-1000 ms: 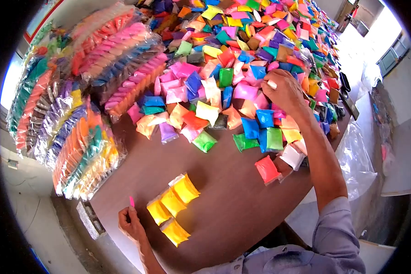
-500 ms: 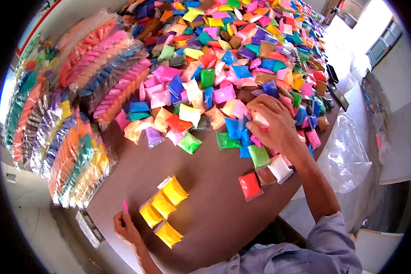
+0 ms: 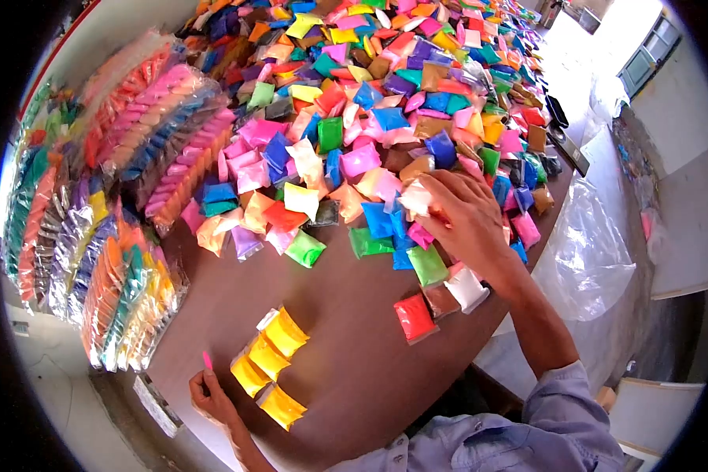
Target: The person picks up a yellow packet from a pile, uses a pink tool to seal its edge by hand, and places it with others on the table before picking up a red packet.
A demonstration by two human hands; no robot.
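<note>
My right hand [image 3: 470, 224] reaches over the near edge of a heap of small colored packets [image 3: 362, 157]. Its fingers are closed on a pale pink packet [image 3: 417, 198]. Just below the hand are a light green packet [image 3: 427, 265], a white packet [image 3: 467, 289], a brown packet [image 3: 440, 300] and a red packet [image 3: 414, 316]. At the table's left side, my left hand [image 3: 212, 400] pinches a small bright pink piece [image 3: 208, 360], mostly hidden by the fingers. Several yellow packets [image 3: 268, 357] lie to its right, grouped on the brown table [image 3: 346, 346].
Large clear bags [image 3: 189, 169] filled with rows of colored packets are stacked along the left side, with more bags [image 3: 126, 307] at the table's left edge. A crumpled clear plastic sheet [image 3: 586, 252] lies beyond the right edge. A window [image 3: 649, 55] is at the upper right.
The view has shifted slightly, moving the scene left. My right hand has drawn the pale pink packet a little clear of the heap, showing more of it. My left hand keeps its pinch.
</note>
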